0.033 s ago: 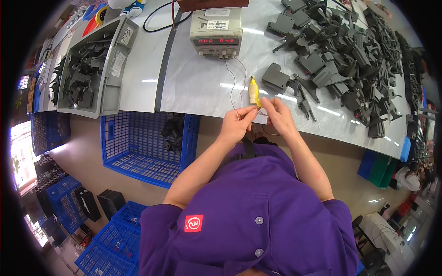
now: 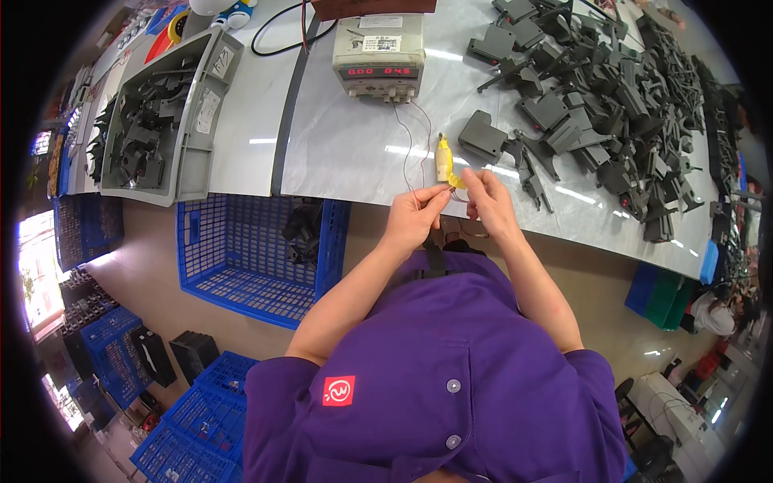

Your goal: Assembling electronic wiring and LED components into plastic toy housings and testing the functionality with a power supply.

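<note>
My left hand (image 2: 415, 216) is pinched closed on a thin wire (image 2: 408, 161) at the table's front edge. That wire runs up to the bench power supply (image 2: 378, 52), whose red digits are lit. Beside it my right hand (image 2: 491, 201) has thumb and fingertips together at the loose end of a yellow tape strip (image 2: 456, 180). The strip trails from a small pale cylinder wrapped in yellow (image 2: 444, 157), which lies on the table just beyond my fingers. Between the hands, the wire ends are too small to make out. A dark grey plastic housing (image 2: 482, 137) lies right of the cylinder.
A large heap of dark grey plastic parts (image 2: 576, 113) covers the table's right side. At the left stands a grey bin (image 2: 189, 137) holding similar parts. Below the edge is a blue crate (image 2: 241, 249) with dark pieces inside. More blue crates (image 2: 205, 419) sit lower left.
My right hand has shifted slightly to the right, and the yellow strip stretches a little farther from the cylinder. My left hand stays in place.
</note>
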Demonstrator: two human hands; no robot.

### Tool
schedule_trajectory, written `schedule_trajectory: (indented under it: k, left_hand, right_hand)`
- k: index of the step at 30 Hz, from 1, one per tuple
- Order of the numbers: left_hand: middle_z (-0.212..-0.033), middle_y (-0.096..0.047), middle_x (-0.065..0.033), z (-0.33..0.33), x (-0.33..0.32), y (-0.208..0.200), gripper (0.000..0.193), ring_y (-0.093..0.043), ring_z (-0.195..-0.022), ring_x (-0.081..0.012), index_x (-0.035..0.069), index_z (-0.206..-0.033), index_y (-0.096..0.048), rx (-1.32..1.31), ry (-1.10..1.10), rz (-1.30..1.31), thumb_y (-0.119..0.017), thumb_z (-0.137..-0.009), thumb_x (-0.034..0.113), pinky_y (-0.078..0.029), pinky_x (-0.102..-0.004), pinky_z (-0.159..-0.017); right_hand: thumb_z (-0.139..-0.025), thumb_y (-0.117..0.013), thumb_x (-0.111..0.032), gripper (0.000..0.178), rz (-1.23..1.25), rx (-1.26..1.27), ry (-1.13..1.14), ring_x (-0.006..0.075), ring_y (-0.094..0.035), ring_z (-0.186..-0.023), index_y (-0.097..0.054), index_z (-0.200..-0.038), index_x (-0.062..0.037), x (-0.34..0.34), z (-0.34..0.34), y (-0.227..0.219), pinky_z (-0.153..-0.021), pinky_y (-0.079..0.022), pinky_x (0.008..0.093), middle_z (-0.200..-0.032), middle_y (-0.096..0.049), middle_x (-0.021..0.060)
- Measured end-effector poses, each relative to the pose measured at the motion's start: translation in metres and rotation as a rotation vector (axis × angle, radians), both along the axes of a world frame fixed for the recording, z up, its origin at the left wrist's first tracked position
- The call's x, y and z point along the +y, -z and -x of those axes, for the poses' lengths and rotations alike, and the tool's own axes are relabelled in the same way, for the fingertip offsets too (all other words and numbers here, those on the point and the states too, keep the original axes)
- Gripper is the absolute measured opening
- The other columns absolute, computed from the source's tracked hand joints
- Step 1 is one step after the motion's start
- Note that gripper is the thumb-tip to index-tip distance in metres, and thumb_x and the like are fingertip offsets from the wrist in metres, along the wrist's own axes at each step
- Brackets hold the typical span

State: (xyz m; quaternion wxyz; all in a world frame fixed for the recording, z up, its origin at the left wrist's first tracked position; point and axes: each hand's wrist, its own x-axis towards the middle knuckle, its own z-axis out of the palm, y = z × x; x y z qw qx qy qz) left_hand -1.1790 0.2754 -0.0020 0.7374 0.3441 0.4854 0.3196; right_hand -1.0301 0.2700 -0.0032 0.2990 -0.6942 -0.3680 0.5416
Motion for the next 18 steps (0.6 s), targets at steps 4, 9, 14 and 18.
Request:
schedule_trajectory:
  k: [4,9,14,18]
  left_hand:
    - [-0.052,-0.047,0.0054,-0.001,-0.001,-0.001,0.023,-0.036,-0.043,-0.0003,0.002,-0.1,-0.062,-0.012,-0.027,0.02,-0.058,-0.083,0.017,-0.025,-0.0163,-0.039]
    - [-0.06,-0.052,0.0027,0.004,-0.001,0.003,0.021,-0.037,-0.046,-0.0008,0.0,-0.094,-0.062,0.001,0.0,0.062,-0.054,-0.085,0.018,-0.028,-0.0167,-0.042]
    - [-0.062,-0.052,0.0012,0.004,0.0,0.012,0.02,-0.033,-0.044,-0.0006,0.001,-0.094,-0.059,-0.223,-0.092,0.169,-0.05,-0.087,0.018,-0.024,-0.0171,-0.04]
    - [-0.062,-0.051,0.0018,0.0,-0.001,0.015,0.016,-0.034,-0.045,-0.0004,0.002,-0.089,-0.058,-0.233,-0.104,0.156,-0.049,-0.087,0.016,-0.024,-0.0171,-0.039]
  right_hand:
    - [-0.085,-0.053,-0.032,0.029,-0.034,0.348,0.122,0.0075,-0.05,-0.061,-0.057,-0.084,-0.0025,-0.002,0.003,-0.006,-0.049,-0.04,0.0207,-0.068,-0.053,0.0017]
    - [-0.085,-0.055,-0.021,0.02,-0.292,0.214,0.363,0.0075,-0.05,-0.063,-0.057,-0.085,-0.0018,0.001,-0.005,0.001,-0.051,-0.041,0.0206,-0.07,-0.054,0.0014]
    - [-0.084,-0.056,-0.021,0.018,-0.162,0.368,0.164,0.0056,-0.049,-0.062,-0.057,-0.084,-0.0026,-0.013,0.003,-0.003,-0.051,-0.04,0.0191,-0.069,-0.053,0.0004]
    - [-0.083,-0.059,-0.025,0.022,-0.169,0.338,0.173,0.0041,-0.048,-0.057,-0.058,-0.08,-0.003,-0.013,0.018,-0.002,-0.049,-0.039,0.0176,-0.066,-0.053,-0.001]
